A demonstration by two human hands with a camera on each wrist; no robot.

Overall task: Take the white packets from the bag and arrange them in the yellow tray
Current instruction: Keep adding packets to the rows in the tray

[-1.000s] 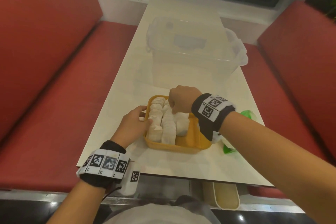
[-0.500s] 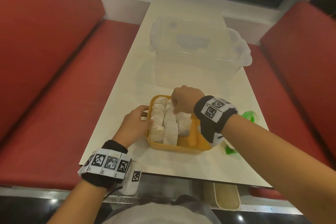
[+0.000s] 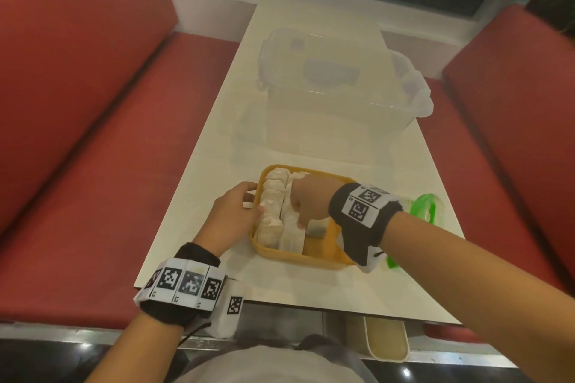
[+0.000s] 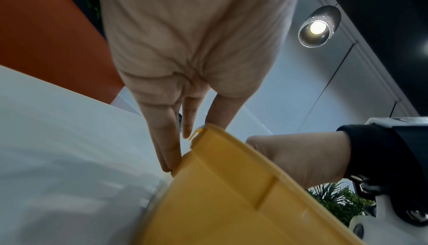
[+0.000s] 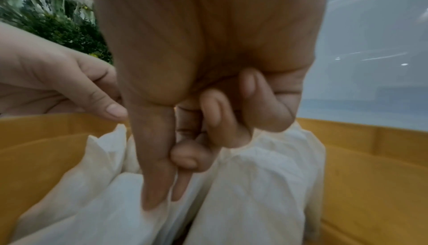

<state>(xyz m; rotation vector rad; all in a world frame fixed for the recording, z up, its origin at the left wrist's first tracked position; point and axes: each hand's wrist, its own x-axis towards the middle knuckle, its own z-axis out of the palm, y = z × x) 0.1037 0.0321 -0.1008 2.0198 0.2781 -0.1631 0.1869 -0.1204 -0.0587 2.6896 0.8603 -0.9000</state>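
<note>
At the bottom of the head view the two forearms run up toward the middle of the frame, where the yellow tray point(image 3: 320, 253) sits on the white table point(image 3: 199, 171). The left hand point(image 3: 231, 214) is at the tray's left wall: straight fingers point(image 4: 170, 150) touch the outside, and the thumb reaches over the rim, so the hand steadies the tray without clasping anything.

The right hand point(image 3: 311, 200) is inside the tray, over the white packets point(image 3: 273, 196). Its thumb and forefinger point(image 5: 152, 166) point straight down into the seam between two packets, the other fingers curled into the palm; whether they pinch a packet edge I cannot tell. The packets stand in rows that run from the lower to the upper edge of the tray, filling its left and middle; bare yellow floor shows lower right. The next packet probably belongs there, directly below the right hand.

Right of the tray lies a green bag point(image 3: 424, 207), nearer the right hand. Higher up stands a clear plastic box point(image 3: 336, 96).
</note>
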